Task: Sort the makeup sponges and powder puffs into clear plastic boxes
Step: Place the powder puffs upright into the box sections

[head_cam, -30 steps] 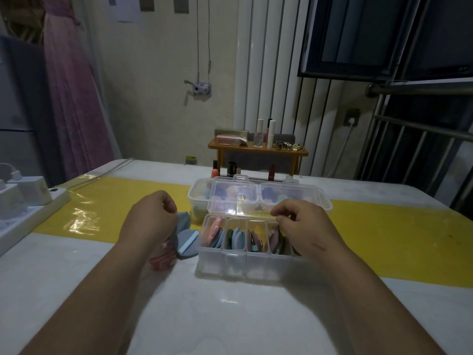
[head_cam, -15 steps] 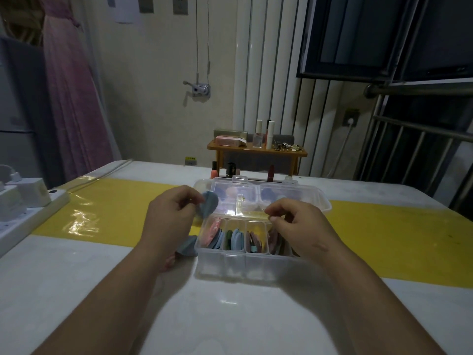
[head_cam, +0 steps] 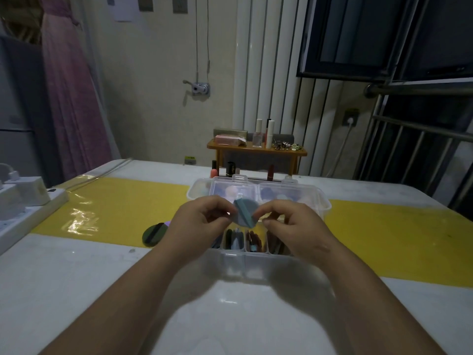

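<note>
A round blue powder puff (head_cam: 245,212) with a darker strap hangs above the divided clear plastic box (head_cam: 245,262). My left hand (head_cam: 198,224) pinches its left edge and my right hand (head_cam: 291,226) pinches its right edge. The box compartments below hold several puffs standing on edge, partly hidden by my hands. Its open lid (head_cam: 263,187) leans back, and a second clear box (head_cam: 198,189) with sponges shows behind it. On the table to the left lie a dark green puff (head_cam: 153,233) and a purple one (head_cam: 167,222), mostly hidden behind my left hand.
A white power strip with chargers (head_cam: 23,201) sits at the table's left edge. A small wooden shelf (head_cam: 257,149) with bottles and cosmetics stands at the back, lipsticks (head_cam: 231,169) beneath it. A yellow band (head_cam: 384,234) crosses the white table.
My left hand lifted a blue puff from the pile at the left and carried it right, over the box. My right hand rose from the compartments and took its other edge.
</note>
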`<state>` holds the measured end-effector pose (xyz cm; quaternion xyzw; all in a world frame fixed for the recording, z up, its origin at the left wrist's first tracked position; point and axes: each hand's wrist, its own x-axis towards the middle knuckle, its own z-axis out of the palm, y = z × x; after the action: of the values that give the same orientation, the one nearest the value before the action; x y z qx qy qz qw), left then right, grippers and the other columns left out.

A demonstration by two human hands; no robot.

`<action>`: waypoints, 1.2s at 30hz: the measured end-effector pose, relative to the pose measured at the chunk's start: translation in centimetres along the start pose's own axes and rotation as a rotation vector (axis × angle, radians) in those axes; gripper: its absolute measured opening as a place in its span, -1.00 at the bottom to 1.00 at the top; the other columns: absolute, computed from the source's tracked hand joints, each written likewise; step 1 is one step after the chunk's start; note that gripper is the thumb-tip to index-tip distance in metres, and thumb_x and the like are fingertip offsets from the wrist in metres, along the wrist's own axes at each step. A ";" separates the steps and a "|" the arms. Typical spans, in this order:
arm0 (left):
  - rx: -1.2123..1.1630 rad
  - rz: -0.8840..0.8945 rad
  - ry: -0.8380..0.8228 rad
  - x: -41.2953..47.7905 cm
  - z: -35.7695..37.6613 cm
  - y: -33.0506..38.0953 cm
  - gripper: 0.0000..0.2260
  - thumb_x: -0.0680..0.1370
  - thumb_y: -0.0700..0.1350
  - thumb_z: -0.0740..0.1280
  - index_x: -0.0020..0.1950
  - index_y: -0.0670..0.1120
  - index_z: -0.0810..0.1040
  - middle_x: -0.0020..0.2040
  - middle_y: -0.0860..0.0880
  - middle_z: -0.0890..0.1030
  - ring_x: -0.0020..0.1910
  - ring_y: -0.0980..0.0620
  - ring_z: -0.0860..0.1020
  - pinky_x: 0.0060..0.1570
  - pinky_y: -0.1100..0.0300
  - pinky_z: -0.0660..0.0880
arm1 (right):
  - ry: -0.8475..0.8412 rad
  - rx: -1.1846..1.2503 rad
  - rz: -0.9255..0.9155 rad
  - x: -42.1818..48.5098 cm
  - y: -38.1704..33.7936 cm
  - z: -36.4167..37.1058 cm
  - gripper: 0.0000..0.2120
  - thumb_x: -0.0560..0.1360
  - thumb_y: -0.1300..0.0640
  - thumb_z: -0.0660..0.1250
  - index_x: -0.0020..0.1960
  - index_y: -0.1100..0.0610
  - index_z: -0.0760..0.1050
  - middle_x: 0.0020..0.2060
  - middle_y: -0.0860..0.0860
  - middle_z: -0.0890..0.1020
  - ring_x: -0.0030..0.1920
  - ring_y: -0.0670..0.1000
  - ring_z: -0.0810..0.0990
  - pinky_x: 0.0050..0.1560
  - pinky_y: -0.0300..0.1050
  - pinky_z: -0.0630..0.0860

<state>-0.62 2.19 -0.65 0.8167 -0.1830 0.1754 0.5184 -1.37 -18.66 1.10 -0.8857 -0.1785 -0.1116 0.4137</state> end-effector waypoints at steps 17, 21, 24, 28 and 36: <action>0.078 -0.085 0.112 0.2 -0.3 -1.4 -0.80 0.52 -0.21 0.39 -0.11 0.12 0.62 -0.04 0.18 0.59 -0.05 0.13 0.53 -0.13 0.18 0.45 | 0.386 -0.062 0.153 0.5 2.0 -2.8 -0.81 0.46 0.30 0.23 -0.32 0.31 0.44 -0.37 0.16 0.48 -0.35 0.01 0.35 -0.36 -0.06 0.22; 0.106 -0.145 0.125 0.5 -0.2 -1.6 -0.80 0.52 -0.21 0.36 -0.10 0.12 0.61 -0.08 0.08 0.59 -0.14 0.05 0.57 -0.23 0.22 0.46 | 0.361 -0.083 0.155 0.5 2.0 -2.7 -0.80 0.47 0.29 0.23 -0.31 0.35 0.43 -0.33 0.22 0.49 -0.36 0.01 0.32 -0.36 -0.07 0.21; 0.126 -0.152 0.103 0.5 -0.3 -1.7 -0.82 0.53 -0.19 0.36 -0.09 0.10 0.62 -0.09 0.04 0.61 -0.13 0.04 0.58 -0.22 0.20 0.50 | 0.341 -0.098 0.165 0.5 2.2 -2.7 -0.78 0.47 0.27 0.22 -0.32 0.35 0.43 -0.36 0.19 0.47 -0.38 0.00 0.32 -0.37 -0.08 0.21; 0.117 -0.165 0.115 0.4 -0.3 -1.6 -0.85 0.54 -0.20 0.36 -0.07 0.06 0.64 -0.11 0.03 0.63 -0.12 0.08 0.58 -0.24 0.26 0.44 | 0.301 -0.103 0.170 0.6 2.2 -2.5 -0.76 0.46 0.25 0.24 -0.38 0.27 0.40 -0.44 0.05 0.41 -0.38 0.01 0.33 -0.36 -0.09 0.23; 0.094 -0.188 0.107 0.4 -0.3 -1.4 -0.85 0.55 -0.21 0.35 -0.05 0.04 0.65 -0.11 0.06 0.64 -0.14 0.08 0.59 -0.26 0.31 0.46 | 0.015 -0.230 0.300 0.6 2.5 -1.6 -0.82 0.43 0.17 0.28 -0.31 0.20 0.54 -0.47 0.00 0.48 -0.41 0.01 0.42 -0.31 -0.10 0.37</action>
<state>0.37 2.94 -1.43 0.8432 -0.0692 0.1777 0.5026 0.14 -21.20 0.58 -0.9430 -0.0276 -0.0750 0.3230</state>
